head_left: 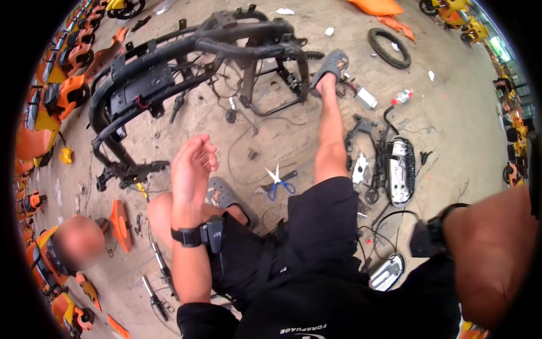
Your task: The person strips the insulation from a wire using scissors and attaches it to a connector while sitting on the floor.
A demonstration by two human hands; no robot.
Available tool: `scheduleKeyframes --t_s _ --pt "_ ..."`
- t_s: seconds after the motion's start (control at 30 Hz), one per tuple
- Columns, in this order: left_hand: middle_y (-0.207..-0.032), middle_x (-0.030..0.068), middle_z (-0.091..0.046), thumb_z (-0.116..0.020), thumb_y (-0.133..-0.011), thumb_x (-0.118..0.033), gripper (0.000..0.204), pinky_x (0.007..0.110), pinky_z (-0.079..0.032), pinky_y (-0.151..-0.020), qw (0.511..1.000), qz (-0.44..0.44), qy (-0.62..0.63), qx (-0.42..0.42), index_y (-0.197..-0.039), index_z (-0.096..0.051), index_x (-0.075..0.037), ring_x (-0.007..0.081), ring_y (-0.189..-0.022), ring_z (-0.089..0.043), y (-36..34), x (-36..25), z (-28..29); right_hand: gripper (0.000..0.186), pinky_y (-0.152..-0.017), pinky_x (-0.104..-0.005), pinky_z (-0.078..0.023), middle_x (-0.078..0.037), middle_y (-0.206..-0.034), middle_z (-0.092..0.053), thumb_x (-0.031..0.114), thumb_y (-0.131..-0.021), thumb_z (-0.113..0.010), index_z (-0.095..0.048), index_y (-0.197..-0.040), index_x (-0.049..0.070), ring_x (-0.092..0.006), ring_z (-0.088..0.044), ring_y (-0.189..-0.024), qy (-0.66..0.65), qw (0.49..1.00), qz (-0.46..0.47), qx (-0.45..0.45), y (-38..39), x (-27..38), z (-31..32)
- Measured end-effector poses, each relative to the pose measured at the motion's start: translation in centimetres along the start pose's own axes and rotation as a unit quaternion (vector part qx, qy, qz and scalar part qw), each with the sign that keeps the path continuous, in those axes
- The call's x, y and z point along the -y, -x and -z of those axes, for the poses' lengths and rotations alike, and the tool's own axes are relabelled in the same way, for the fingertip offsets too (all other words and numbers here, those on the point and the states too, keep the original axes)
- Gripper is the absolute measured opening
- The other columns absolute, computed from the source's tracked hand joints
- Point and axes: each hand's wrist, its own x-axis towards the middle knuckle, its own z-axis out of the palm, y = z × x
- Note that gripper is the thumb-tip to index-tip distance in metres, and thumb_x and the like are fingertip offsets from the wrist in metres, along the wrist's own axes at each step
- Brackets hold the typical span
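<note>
My left hand is raised over the floor, palm up, with loosely bent fingers apart and nothing in it. A black strap with a small device sits on that wrist. Beyond the hand stands a black tubular motorbike frame, the thing nearest to it. Blue-handled scissors lie on the floor between my feet, across a dark flat tool. My right forearm rises close at the right edge; its hand is out of the picture.
On the right lie a black engine-side part with a silver cover, a bottle with a red cap and a tyre. Shock absorbers lie at the lower left. Orange and yellow scooters line the left side.
</note>
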Motion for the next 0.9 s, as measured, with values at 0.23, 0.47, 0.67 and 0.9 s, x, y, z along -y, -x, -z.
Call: scheduleKeyframes --t_s 0.23,0.47,0.67,0.9 --pt "-0.083 0.0056 -0.059 -0.051 -0.092 -0.017 0.024 0.027 -0.041 -0.059 1.0 0.008 0.008 -0.009 -0.108 -0.055 0.0 0.0136 -0.067 -0.052 -0.2 0.7 -0.5 0.04 -0.085 -0.0262 -0.045 -0.012 -0.124 -0.057 0.001 -0.086 -0.057 -0.053 -0.126 -0.001 -0.0163 -0.056 -0.107 -0.155 0.847 -0.46 -0.218 13.1 -9.4 -6.2" --pt "-0.078 0.0 -0.054 -0.052 -0.092 -0.019 0.019 0.025 -0.037 -0.057 0.997 0.077 0.016 -0.002 -0.105 -0.055 -0.005 0.0108 -0.064 -0.046 0.1 1.5 -1.1 0.026 -0.06 -0.0211 -0.045 -0.008 -0.094 -0.067 0.006 -0.087 -0.054 -0.061 -0.111 -0.001 -0.0093 -0.06 -0.072 -0.075 0.6 -0.748 -0.274 39.4 -12.5 -3.1" --pt "-0.074 0.0003 -0.053 -0.05 -0.091 -0.015 0.015 0.024 -0.037 -0.055 0.983 0.171 0.065 -0.01 -0.101 -0.056 -0.005 0.0112 -0.06 -0.044 -2.1 3.3 -3.5 0.021 -0.06 -0.0224 -0.044 -0.002 -0.078 -0.059 0.011 -0.086 -0.058 -0.061 -0.104 0.002 -0.0124 -0.054 -0.068 -0.549 0.364 -0.638 -0.398 29.2 -10.9 -7.0" --pt "-0.071 -0.0005 -0.054 -0.052 -0.09 -0.015 0.015 0.026 -0.037 -0.054 0.983 0.13 0.119 0.047 -0.101 -0.056 -0.006 0.0114 -0.058 -0.045 -3.5 1.9 -6.0 0.012 -0.053 -0.0285 -0.045 -0.003 -0.073 -0.06 0.018 -0.088 -0.055 -0.057 -0.089 0.006 -0.0131 -0.052 -0.058 -0.541 0.297 -0.73 -0.294 21.2 -15.9 -26.4"
